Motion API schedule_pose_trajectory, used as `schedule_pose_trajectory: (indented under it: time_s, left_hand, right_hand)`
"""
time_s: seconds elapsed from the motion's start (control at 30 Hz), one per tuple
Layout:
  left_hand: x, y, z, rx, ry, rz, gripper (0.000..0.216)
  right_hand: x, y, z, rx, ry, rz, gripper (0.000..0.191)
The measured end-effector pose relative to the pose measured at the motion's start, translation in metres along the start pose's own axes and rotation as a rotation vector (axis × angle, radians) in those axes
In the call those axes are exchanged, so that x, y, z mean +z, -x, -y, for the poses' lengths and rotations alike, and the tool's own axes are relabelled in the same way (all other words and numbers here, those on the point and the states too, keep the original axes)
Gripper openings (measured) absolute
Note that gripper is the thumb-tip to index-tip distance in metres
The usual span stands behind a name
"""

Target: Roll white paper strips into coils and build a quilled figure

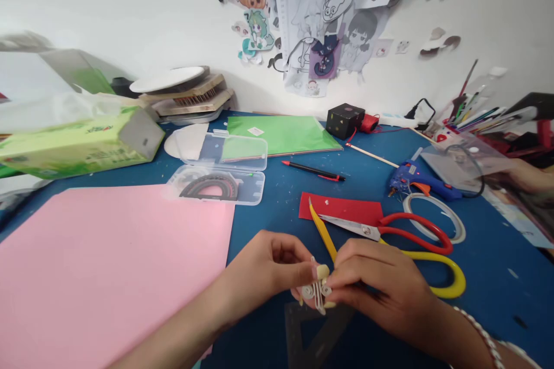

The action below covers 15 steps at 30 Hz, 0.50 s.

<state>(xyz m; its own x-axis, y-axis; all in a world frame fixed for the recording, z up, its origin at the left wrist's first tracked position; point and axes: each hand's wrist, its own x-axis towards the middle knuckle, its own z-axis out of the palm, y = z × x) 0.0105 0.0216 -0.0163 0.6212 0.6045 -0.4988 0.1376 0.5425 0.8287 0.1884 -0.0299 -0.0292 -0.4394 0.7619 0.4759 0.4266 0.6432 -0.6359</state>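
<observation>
A small white ornament [319,295] of rolled spirals and narrow straight strips, like quilled paper, is pinched between both hands above the table's near edge. My left hand [277,262] is closed on its left side, with the thumb on top. On the right, my right hand [383,285] grips the same piece between thumb and fingers. Fingertips cover part of the ornament. Just behind my right hand lie open scissors [367,230] with one red and one yellow handle. A dark set square [298,337] rests below the hands.
Pink paper [112,265] spreads across the left side. Behind it stands an open clear case [251,187] with a protractor. A black pen [311,170], red strip [346,206], blue glue gun [426,180] and tape roll [459,225] lie around the middle and right. A tissue pack [86,138] sits left.
</observation>
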Motion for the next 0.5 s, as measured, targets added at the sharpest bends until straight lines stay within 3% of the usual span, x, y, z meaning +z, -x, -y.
schedule_pose_trajectory:
  time_s: [0.13, 0.23, 0.33, 0.5]
  left_hand:
    - [-0.0001, 0.0011, 0.0007, 0.003, -0.006, 0.013, 0.022]
    - [0.0000, -0.0005, 0.0009, 0.042, -0.017, -0.011, 0.023]
    - [-0.0004, -0.0025, 0.0001, 0.102, -0.029, -0.073, 0.020]
    - [0.0002, -0.0034, -0.0015, 0.183, -0.044, -0.153, 0.013]
  right_hand:
    - [-0.0012, 0.0008, -0.0001, 0.010, 0.013, 0.084, 0.001]
    - [-0.0019, 0.0008, -0.0014, 0.059, 0.036, 0.041, 0.004]
    - [-0.0031, 0.0002, -0.0040, 0.192, 0.008, -0.039, 0.014]
    - [-0.0024, -0.0032, -0.0049, 0.392, -0.093, 0.063, 0.015]
